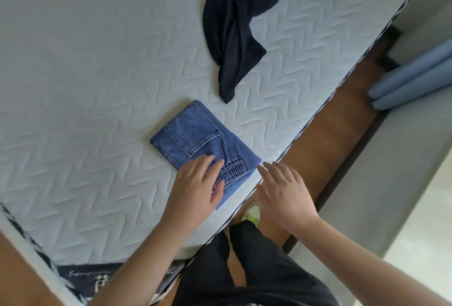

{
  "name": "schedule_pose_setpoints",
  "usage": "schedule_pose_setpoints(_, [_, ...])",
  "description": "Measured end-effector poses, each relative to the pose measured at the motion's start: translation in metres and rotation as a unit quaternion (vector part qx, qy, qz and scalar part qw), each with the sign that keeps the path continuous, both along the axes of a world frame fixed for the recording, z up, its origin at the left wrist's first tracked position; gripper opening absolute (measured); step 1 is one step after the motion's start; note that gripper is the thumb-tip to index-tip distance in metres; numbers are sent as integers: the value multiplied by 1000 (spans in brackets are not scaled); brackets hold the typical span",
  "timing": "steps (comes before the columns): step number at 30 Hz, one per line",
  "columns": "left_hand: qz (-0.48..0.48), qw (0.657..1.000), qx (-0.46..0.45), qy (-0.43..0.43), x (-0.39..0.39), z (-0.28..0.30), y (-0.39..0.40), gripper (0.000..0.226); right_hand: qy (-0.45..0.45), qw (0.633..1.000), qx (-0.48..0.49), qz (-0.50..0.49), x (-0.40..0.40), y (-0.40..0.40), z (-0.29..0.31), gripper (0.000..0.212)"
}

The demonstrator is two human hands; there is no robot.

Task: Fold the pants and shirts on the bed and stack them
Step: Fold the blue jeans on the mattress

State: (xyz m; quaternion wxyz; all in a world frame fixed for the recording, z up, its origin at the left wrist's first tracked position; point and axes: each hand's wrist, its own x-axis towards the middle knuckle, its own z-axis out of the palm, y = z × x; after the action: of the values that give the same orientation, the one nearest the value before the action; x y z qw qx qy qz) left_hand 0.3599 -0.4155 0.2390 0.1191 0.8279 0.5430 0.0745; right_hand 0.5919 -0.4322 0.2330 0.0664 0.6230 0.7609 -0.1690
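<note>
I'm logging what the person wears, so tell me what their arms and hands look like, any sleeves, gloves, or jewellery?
Both arms are bare as far up as the picture shows, with no sleeves in view. The left hand and the right hand wear no gloves, and no rings, watch or bracelets show on the fingers or wrists. No markings are visible on either arm.
</note>
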Motion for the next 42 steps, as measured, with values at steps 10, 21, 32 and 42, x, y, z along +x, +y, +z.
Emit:
schedule_pose_setpoints(10, [-26,995,46,87,-40,112,-26,49,28,991,125,34,-36,-26,100,48])
schedule_pose_setpoints(21, [-57,994,64,67,-12,128,-8,55,5,992,124,-27,-12,-35,149,48])
schedule_pose_setpoints(32, [-110,986,57,111,126,142,30,58,35,989,123,-73,111,-25,150,55])
schedule_pose_setpoints(42, [-52,991,44,115,236,141,52,56,55,986,127,-89,235,10,151,54])
